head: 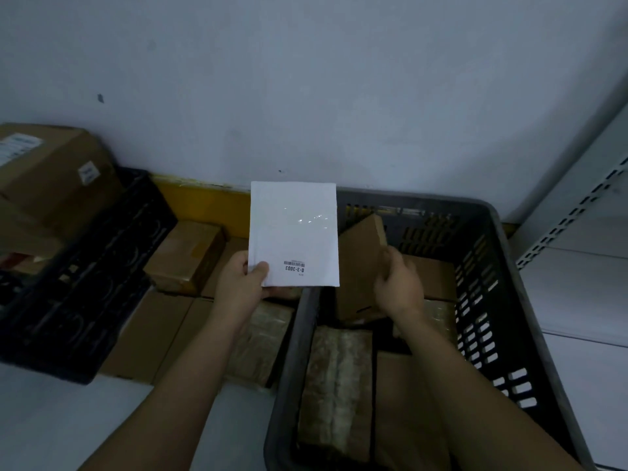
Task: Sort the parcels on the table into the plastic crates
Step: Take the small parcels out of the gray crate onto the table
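Observation:
My left hand (pixel 243 283) pinches the lower left corner of a flat white padded envelope (pixel 294 229) with a small barcode label, held up in front of me. My right hand (pixel 397 282) grips a brown cardboard parcel (pixel 360 263) that stands tilted inside the grey plastic crate (pixel 489 300) on the right. That crate also holds a bubble-wrapped parcel (pixel 336 385) and other brown boxes. A black plastic crate (pixel 85 294) sits at the left.
Brown cardboard parcels (pixel 187 256) and a bubble-wrapped one (pixel 261 345) lie on the table between the two crates. Large cardboard boxes (pixel 54 175) fill the black crate. A white wall rises behind; a white metal shelf (pixel 584 239) stands at the right.

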`<action>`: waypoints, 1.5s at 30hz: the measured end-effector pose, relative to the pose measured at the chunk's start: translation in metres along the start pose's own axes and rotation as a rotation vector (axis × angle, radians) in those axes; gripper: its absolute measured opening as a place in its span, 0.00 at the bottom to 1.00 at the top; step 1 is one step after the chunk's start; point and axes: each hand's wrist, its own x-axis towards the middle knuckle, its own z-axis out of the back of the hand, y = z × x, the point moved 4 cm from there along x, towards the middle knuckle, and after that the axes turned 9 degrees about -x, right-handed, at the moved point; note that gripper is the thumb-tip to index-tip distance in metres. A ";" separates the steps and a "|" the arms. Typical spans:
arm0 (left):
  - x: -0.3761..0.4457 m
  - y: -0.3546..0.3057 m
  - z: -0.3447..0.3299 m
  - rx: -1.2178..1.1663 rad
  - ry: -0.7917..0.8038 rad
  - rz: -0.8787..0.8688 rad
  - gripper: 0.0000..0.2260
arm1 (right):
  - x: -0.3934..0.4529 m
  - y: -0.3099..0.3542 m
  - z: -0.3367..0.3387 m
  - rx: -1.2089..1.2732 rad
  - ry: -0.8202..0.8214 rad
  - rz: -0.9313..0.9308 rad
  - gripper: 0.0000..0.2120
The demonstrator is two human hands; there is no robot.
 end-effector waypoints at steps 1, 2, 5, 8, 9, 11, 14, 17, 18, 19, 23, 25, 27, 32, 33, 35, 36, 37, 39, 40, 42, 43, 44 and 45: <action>0.000 -0.002 0.008 -0.003 -0.008 -0.003 0.11 | -0.002 0.003 0.011 0.023 -0.054 -0.001 0.30; -0.001 -0.003 0.017 0.000 -0.020 -0.008 0.12 | -0.005 0.007 0.024 0.059 -0.105 -0.007 0.29; -0.001 -0.004 0.046 0.020 -0.062 -0.038 0.12 | -0.015 0.027 0.057 0.159 -0.233 -0.007 0.28; 0.002 -0.005 0.078 0.033 -0.080 -0.062 0.14 | -0.036 0.061 0.088 0.262 -0.369 0.014 0.27; 0.004 -0.004 0.090 0.030 -0.090 -0.063 0.15 | -0.045 0.074 0.095 0.301 -0.403 0.022 0.27; 0.009 -0.004 0.116 0.005 -0.106 -0.060 0.15 | -0.062 0.104 0.101 0.359 -0.433 0.055 0.28; 0.014 -0.006 0.159 -0.016 -0.121 -0.058 0.15 | -0.090 0.152 0.085 0.371 -0.397 0.098 0.28; 0.013 -0.008 0.212 -0.008 -0.135 -0.050 0.16 | -0.121 0.202 0.045 0.342 -0.306 0.071 0.29; 0.014 -0.007 0.232 0.010 -0.142 -0.055 0.16 | -0.133 0.216 0.028 0.317 -0.281 0.066 0.29; 0.017 -0.004 0.251 0.019 -0.150 -0.051 0.16 | -0.143 0.227 0.010 0.289 -0.257 0.057 0.29; 0.021 0.028 0.311 0.101 -0.157 0.019 0.17 | -0.186 0.246 -0.073 0.212 -0.109 -0.037 0.34; 0.022 0.045 0.331 0.136 -0.166 0.073 0.19 | -0.202 0.251 -0.104 0.198 -0.042 -0.088 0.37; 0.023 0.061 0.344 0.176 -0.178 0.127 0.23 | -0.212 0.251 -0.132 0.187 0.021 -0.126 0.37; 0.035 0.092 0.364 0.335 -0.135 0.173 0.32 | -0.219 0.246 -0.192 0.144 0.140 -0.148 0.30; 0.038 0.097 0.368 0.360 -0.133 0.180 0.32 | -0.218 0.247 -0.201 0.157 0.158 -0.161 0.24; 0.040 0.101 0.373 0.397 -0.133 0.203 0.31 | -0.216 0.249 -0.218 0.161 0.173 -0.204 0.21; 0.042 0.103 0.376 0.422 -0.128 0.213 0.30 | -0.214 0.251 -0.226 0.180 0.158 -0.204 0.24; 0.045 0.105 0.379 0.462 -0.120 0.216 0.29 | -0.217 0.254 -0.233 0.174 0.162 -0.187 0.29; 0.053 0.107 0.382 0.548 -0.103 0.217 0.28 | -0.221 0.257 -0.251 0.119 0.202 -0.137 0.31; 0.058 0.109 0.382 0.572 -0.100 0.215 0.28 | -0.222 0.257 -0.257 0.143 0.218 -0.163 0.28; 0.066 0.113 0.380 0.608 -0.090 0.199 0.28 | -0.222 0.253 -0.265 0.204 0.217 -0.227 0.23; 0.071 0.116 0.379 0.617 -0.086 0.195 0.27 | -0.221 0.252 -0.266 0.176 0.221 -0.217 0.23; 0.077 0.119 0.379 0.628 -0.082 0.191 0.27 | -0.219 0.250 -0.269 0.157 0.223 -0.204 0.24; 0.082 0.122 0.379 0.653 -0.074 0.193 0.27 | -0.218 0.247 -0.271 0.142 0.231 -0.216 0.26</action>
